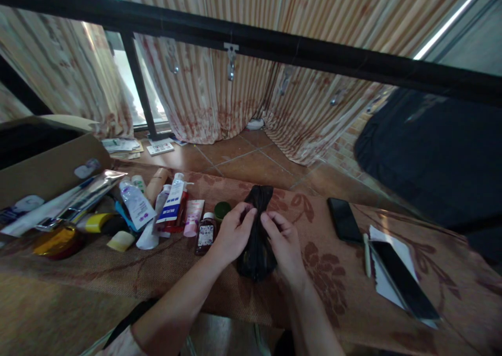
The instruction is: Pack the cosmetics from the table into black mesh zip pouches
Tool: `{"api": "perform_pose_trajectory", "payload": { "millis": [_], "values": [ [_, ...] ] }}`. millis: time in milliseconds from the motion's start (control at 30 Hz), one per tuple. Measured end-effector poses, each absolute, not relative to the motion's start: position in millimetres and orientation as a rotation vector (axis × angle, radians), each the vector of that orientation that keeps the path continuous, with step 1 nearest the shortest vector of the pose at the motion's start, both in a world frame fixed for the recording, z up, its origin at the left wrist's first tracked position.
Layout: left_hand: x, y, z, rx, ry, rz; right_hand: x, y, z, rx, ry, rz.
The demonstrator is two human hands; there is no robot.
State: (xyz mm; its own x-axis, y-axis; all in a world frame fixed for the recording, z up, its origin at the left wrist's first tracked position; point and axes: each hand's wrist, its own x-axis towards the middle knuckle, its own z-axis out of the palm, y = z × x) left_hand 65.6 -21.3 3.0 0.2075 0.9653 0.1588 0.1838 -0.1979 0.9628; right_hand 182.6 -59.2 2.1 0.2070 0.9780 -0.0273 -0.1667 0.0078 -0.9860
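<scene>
1. Black fabric pouch (257, 255) stands upright mid-tabletop (333, 288), close to the near edge.
2. Left hand (232, 234) and right hand (285, 247) pinch the pouch's gathered neck from either side.
3. Tubes and bottles (172, 207) crowd the left end; a phone (344, 219) lies toward the right.

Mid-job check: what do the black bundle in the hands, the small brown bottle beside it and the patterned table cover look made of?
Black bunched pouch, gripped by the left hand and right hand: soft thin fabric or film, since it crumples and gathers at the neck.
Small brown labelled bottle: glossy translucent plastic or glass; I cannot tell which.
Brown floral table cover: matte woven cloth with a visible weave.
</scene>
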Motion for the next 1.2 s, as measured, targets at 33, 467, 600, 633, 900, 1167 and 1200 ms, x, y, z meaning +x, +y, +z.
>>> {"api": "perform_pose_trajectory", "payload": {
  "millis": [33,467,600,633,900,1167,1200],
  "values": [
    [65.6,-21.6,3.0,1.583,1.120,1.091,182.6,-59.5,2.8,-1.179,-0.941,1.133],
    [71.7,-22.9,-1.4,1.387,1.028,1.193,182.2,-62.6,10.9,-1.288,-1.232,1.034],
    [72.5,-21.8,1.6,1.382,1.067,1.162,182.9,-61.6,7.3,-1.261,-1.223,1.026],
    [72.1,-21.5,2.1,1.408,1.081,1.154,183.5,-61.6,7.2,-1.257,-1.220,1.017],
    [67.1,-18.4,-2.2,1.402,1.091,1.090,206.2,-64.7,22.7,-1.202,-0.900,1.027],
    [65.0,-13.9,-11.8,1.449,1.180,1.079,231.7,-64.4,22.1,-1.187,-0.765,0.896],
    [65.1,-14.4,-12.2,1.469,1.187,1.061,232.2,-63.1,19.2,-1.203,-0.798,0.861]
  ]
}}
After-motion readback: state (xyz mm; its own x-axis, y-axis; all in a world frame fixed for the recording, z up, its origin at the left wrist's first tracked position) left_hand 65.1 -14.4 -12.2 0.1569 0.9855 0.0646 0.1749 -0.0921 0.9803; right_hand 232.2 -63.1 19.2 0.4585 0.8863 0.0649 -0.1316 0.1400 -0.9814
